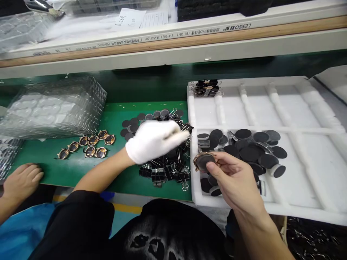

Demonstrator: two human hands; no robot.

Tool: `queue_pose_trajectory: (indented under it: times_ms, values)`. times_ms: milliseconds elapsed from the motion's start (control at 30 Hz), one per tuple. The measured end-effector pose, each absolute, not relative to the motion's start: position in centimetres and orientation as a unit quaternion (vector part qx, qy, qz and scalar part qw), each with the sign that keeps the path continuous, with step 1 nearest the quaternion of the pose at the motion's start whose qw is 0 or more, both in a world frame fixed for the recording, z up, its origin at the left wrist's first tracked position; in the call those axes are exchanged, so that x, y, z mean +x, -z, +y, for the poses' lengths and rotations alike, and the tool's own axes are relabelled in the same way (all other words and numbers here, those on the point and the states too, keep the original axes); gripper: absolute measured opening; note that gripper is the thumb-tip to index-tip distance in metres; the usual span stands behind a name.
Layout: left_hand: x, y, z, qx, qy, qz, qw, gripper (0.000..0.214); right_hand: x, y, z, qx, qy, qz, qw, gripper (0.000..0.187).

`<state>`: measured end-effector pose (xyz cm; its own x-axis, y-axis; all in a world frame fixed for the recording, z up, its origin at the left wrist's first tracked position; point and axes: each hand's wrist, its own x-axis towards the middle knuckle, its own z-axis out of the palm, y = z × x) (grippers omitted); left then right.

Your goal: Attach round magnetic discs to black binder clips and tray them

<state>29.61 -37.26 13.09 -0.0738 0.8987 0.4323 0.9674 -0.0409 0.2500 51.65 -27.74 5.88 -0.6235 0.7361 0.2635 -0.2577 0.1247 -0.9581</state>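
My left hand (157,141), in a white glove, is over a heap of black binder clips (172,162) on the green table. Its thumb and fingers pinch a binder clip (187,128), partly hidden by the glove. My bare right hand (238,177) holds a gold-rimmed watch case (202,161) with a dark round disc against its face, above the near left compartment of a white foam tray (193,180). Black round discs (252,152) fill that compartment, some standing on edge. More dark discs (132,124) lie behind the left hand.
Several gold watch heads (93,140) with dark faces lie left on the green table (116,115). Clear plastic trays (54,108) are stacked behind them. A shelf edge (162,45) crosses above. Another person's hand (25,178) rests at the left. More clips (206,87) sit in the tray's far left compartment.
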Motion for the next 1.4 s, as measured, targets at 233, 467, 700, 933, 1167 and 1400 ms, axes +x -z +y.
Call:
queue_pose_trajectory:
  times_ms: [233, 467, 700, 933, 1167, 1400]
  values:
    - [27.8, -11.7, -34.6, -0.580, 0.037, -0.771, 0.259, 0.042, 51.0, -5.7, -28.0, -0.166, -0.691, -0.580, 0.398, 0.019]
    - [30.7, -13.9, -37.8, -0.678, 0.292, -0.660, 0.141, 0.043, 50.6, -6.4, -27.8, -0.119, -0.653, -0.621, 0.416, 0.012]
    - [31.0, -13.1, -38.7, -0.746, 0.310, -0.589, -0.007, 0.055, 50.1, -6.5, -28.4, -0.072, -0.668, -0.596, 0.440, 0.014]
    - [31.1, -12.5, -38.1, -0.705, 0.320, -0.626, -0.089, 0.062, 50.5, -6.2, -28.4, -0.097, -0.640, -0.610, 0.457, 0.015]
    - [31.8, -12.0, -37.9, -0.699, 0.327, -0.630, -0.082, 0.054, 50.4, -6.0, -28.7, -0.093, -0.661, -0.616, 0.419, 0.013]
    - [31.7, -12.3, -37.9, -0.694, 0.308, -0.636, -0.139, 0.048, 51.5, -7.8, -26.7, -0.161, -0.640, -0.588, 0.468, 0.011]
